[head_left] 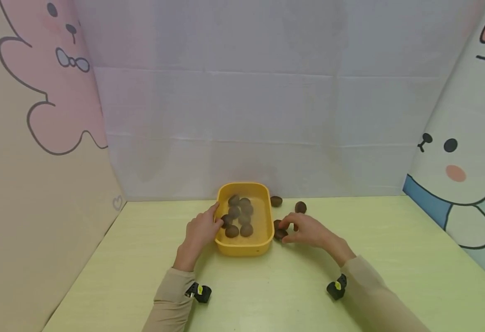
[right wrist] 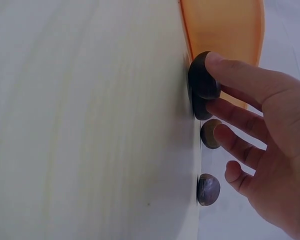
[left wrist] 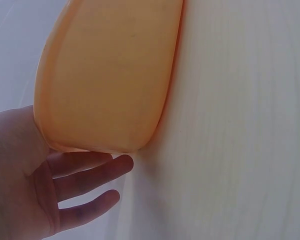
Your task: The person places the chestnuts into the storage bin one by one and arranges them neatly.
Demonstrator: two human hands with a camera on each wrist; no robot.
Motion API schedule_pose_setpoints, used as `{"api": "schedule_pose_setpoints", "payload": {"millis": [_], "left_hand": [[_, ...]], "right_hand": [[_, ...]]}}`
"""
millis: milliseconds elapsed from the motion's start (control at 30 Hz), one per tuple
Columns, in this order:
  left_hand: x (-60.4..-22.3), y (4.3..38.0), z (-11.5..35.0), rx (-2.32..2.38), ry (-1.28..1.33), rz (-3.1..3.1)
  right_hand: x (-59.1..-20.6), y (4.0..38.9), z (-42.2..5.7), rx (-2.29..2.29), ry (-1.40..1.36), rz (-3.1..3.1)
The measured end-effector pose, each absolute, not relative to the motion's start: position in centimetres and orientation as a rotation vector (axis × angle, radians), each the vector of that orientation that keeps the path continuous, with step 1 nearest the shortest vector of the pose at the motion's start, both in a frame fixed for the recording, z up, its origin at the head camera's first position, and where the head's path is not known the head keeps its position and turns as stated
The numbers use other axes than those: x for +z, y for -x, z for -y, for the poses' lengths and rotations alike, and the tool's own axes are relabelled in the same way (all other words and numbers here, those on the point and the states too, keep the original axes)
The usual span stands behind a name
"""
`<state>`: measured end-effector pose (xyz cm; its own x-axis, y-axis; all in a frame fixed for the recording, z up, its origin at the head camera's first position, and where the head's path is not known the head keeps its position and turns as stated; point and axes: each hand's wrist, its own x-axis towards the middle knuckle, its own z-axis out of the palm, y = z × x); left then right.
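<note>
A yellow plastic tub (head_left: 244, 250) stands on the table, with several smooth dark brown rounded pieces (head_left: 246, 230) lying in it. My left hand (head_left: 200, 229) grips the tub's left side, its thumb over the rim. In the left wrist view, fingers (left wrist: 92, 181) reach past the tub's outer wall. Just right of the tub, my right hand (head_left: 308, 229) pinches a dark brown rounded piece (right wrist: 204, 75) between thumb and fingers. Another such piece (right wrist: 202, 109) sits right behind it, partly covered by it.
Two more dark pieces lie on the table beyond my right hand: one piece (head_left: 276, 201) by the tub's far right corner, another piece (head_left: 301, 207) farther right. A white cloth backdrop (head_left: 259, 106) closes off the table's far edge, with printed panels on both sides.
</note>
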<state>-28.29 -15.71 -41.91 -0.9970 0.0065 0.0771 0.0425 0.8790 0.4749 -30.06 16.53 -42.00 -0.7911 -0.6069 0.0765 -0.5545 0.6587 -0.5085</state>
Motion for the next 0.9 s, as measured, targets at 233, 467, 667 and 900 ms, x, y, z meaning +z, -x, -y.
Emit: {"api": "schedule_pose_setpoints", "payload": {"millis": [233, 467, 667, 900], "left_hand": [[-42.1, 28.4, 15.8, -0.766, 0.027, 2.974], [-42.2, 28.3, 15.6, -0.761, 0.034, 2.962], [-42.2, 28.3, 15.5, -0.757, 0.036, 2.951], [-42.1, 28.3, 15.6, -0.77, 0.026, 2.944]], "right_hand": [[-42.6, 30.5, -15.9, -0.764, 0.979, -2.773], [-42.7, 30.2, -16.1, -0.69, 1.025, -2.809], [-41.8, 30.4, -16.7, -0.714, 1.044, -2.822], [-40.4, 31.2, -16.9, -0.818, 1.003, -2.818]]}}
